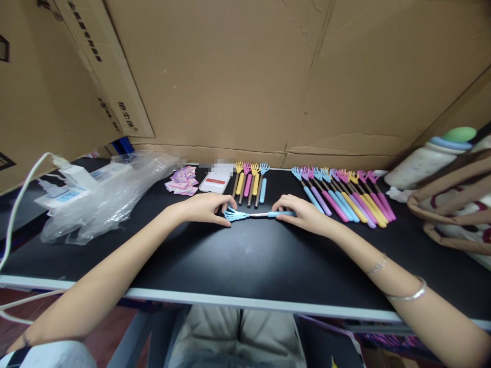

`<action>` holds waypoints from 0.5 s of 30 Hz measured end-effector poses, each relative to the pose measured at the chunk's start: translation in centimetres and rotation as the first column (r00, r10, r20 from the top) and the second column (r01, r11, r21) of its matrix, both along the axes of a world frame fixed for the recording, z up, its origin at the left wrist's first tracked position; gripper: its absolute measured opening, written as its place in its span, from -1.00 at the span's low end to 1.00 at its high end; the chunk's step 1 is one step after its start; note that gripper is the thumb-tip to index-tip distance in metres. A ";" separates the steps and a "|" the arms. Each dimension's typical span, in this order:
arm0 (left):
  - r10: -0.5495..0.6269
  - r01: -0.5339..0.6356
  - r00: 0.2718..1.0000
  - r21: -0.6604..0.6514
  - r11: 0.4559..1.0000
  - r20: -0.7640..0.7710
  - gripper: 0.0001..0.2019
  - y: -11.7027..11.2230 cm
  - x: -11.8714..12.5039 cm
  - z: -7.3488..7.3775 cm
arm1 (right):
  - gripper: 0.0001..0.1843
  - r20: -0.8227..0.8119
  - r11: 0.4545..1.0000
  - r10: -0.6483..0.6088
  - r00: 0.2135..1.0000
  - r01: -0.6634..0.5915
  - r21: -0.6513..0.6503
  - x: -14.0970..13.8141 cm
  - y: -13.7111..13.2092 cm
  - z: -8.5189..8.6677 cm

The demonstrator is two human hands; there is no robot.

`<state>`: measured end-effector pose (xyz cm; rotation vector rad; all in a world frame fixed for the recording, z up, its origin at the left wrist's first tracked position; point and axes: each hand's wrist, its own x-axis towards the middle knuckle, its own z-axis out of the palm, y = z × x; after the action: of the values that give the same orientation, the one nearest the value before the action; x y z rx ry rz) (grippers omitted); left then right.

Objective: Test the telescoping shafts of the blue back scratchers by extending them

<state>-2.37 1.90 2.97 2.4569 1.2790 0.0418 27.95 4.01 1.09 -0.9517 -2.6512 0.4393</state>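
Observation:
A light blue back scratcher [258, 215] lies level between my two hands, its metal rod showing in the middle. My left hand [209, 208] is closed at its hand-shaped head, thumb and fingers on either side. Around its blue handle, my right hand [297, 212] is closed. Just behind are several scratcher heads on rods [250, 191], in yellow, pink and blue. Loose coloured sleeves, such as a pink sleeve [248, 185] and a blue sleeve [263, 190], lie among them.
A row of back scratchers with coloured handles [345, 199] lies at the right, near a bottle [425, 161] and a fabric bag [452, 204]. Leftward are a phone [215, 181], small printed cards [183, 180], clear plastic bags [103, 204] and a power strip [72, 191]. Cardboard [230, 76] walls the back.

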 end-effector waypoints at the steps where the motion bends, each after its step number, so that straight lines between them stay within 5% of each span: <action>1: -0.011 0.011 1.000 -0.008 1.000 0.006 -0.56 0.0 0.0 0.0 | -0.78 -0.011 1.000 0.017 1.000 -0.017 -0.024 0.2 0.2 0.2; 5: -0.009 0.009 1.000 -0.013 1.000 0.005 -0.57 0.0 -0.1 -0.1 | -0.70 -0.101 0.994 0.001 0.995 -0.012 -0.110 0.8 0.5 1.6; 9: -0.009 0.010 1.000 -0.027 1.000 0.025 -0.62 0.0 -0.1 -0.1 | -0.66 -0.286 0.976 -0.175 0.942 0.126 -0.179 1.6 0.6 2.8; 15: 0.002 0.002 0.998 -0.056 0.998 0.066 -0.64 0.1 0.0 -0.2 | -0.64 -0.627 0.887 -0.439 0.644 0.199 -0.416 3.0 1.7 2.9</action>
<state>-2.33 1.97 2.81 2.3883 1.2358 0.0849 30.92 5.69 4.04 -1.0447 -1.6849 0.9385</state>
